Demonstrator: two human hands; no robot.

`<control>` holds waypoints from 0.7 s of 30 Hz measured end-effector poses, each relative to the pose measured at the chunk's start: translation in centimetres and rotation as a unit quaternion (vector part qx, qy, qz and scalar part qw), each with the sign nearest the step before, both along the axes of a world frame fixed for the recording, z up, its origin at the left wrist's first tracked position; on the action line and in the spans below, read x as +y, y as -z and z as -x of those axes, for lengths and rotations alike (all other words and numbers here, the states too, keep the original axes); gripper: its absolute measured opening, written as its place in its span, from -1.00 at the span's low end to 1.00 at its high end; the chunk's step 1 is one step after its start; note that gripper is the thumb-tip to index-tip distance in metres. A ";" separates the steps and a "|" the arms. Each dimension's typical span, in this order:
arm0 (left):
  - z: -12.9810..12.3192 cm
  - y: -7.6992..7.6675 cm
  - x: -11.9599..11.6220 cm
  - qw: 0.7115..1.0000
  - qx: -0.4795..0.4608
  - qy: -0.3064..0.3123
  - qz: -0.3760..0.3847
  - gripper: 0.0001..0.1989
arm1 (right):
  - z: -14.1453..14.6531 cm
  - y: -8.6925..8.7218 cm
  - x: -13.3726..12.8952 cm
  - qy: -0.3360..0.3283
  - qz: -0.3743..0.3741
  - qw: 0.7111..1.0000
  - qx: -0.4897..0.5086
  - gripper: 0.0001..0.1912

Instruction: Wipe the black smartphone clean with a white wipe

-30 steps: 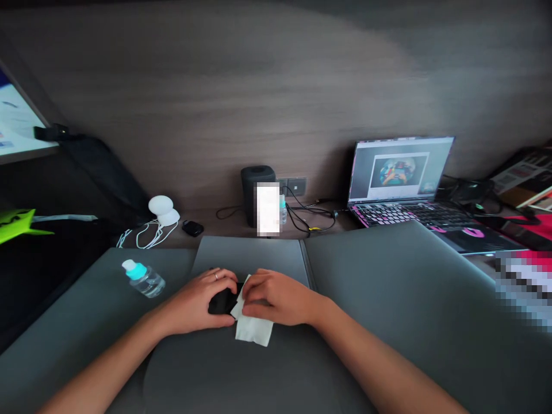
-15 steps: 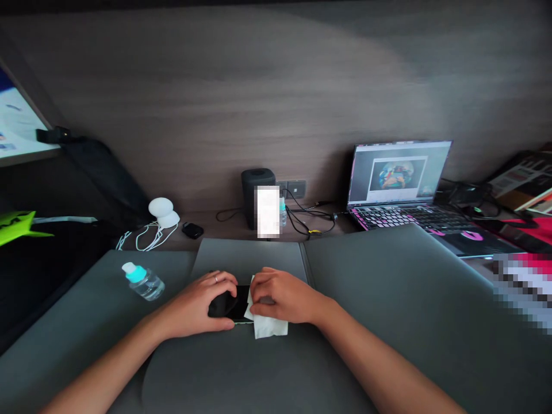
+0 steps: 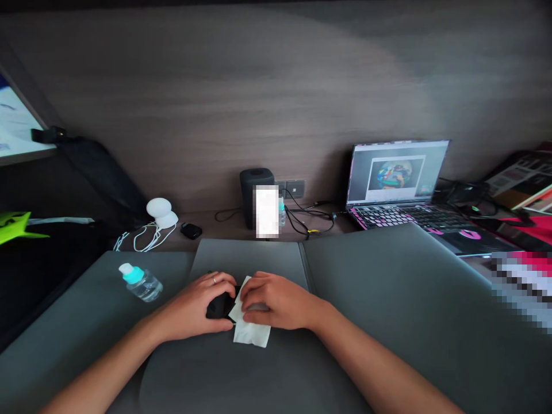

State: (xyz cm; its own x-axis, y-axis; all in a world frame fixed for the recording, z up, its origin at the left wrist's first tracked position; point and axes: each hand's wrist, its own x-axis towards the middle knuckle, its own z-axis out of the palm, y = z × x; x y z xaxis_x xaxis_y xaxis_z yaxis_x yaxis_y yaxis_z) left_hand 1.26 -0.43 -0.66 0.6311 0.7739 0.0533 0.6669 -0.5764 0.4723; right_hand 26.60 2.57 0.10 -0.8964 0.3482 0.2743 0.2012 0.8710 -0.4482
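Note:
A black, glossy smartphone (image 3: pixel 221 306) lies flat on the grey folding mat (image 3: pixel 353 299). Its left end is gripped along the long edges between the thumb and curled fingers of my left hand (image 3: pixel 196 305), which wears a ring. My right hand (image 3: pixel 280 300) presses a folded white tissue (image 3: pixel 252 334) onto the phone's surface, fingers bent over it. The tissue and right hand hide the phone's right part. To the left of my left hand, a small clear spray bottle (image 3: pixel 149 286) with a turquoise collar lies tilted on the mat.
Behind the mat are a white round device (image 3: pixel 158 208) with a cable, a small black case (image 3: pixel 191 231), a black speaker-like cylinder (image 3: pixel 248 198) and tangled black cables (image 3: pixel 297 221). An open laptop (image 3: pixel 397 172) stands at the back right. A black bag (image 3: pixel 52 270) borders the left.
My right hand has slid the tissue leftward across the phone, toward my left hand. My left hand keeps its hold, nearly unmoved.

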 end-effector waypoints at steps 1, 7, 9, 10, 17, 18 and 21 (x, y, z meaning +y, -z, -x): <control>0.0 0.0 0.0 1.000 0.002 -0.001 0.001 -0.66 | 0.0 0.0 0.0 -0.001 0.004 1.000 0.000 -0.83; 0.1 0.1 0.0 1.000 0.005 -0.001 0.005 -0.65 | 0.1 -0.3 -0.1 0.006 0.002 1.000 -0.007 -0.82; 0.2 0.2 0.1 1.000 0.002 0.002 0.002 -0.65 | 0.3 -0.3 -0.2 -0.005 -0.002 1.000 -0.006 -0.82; 0.2 0.2 0.1 1.000 0.001 0.003 0.001 -0.65 | 0.3 -0.3 -0.2 -0.007 -0.002 1.000 -0.005 -0.82; 0.1 0.2 0.1 1.000 -0.011 0.003 0.001 -0.65 | 0.0 -0.2 -0.1 0.014 0.001 1.000 -0.009 -0.79; 0.1 0.2 0.1 1.000 -0.013 0.003 0.002 -0.65 | 0.0 -0.2 -0.1 0.007 0.001 1.000 -0.007 -0.80; 0.1 0.1 0.1 1.000 -0.018 0.002 -0.001 -0.66 | 0.1 -0.2 -0.1 -0.003 0.001 1.000 -0.003 -0.81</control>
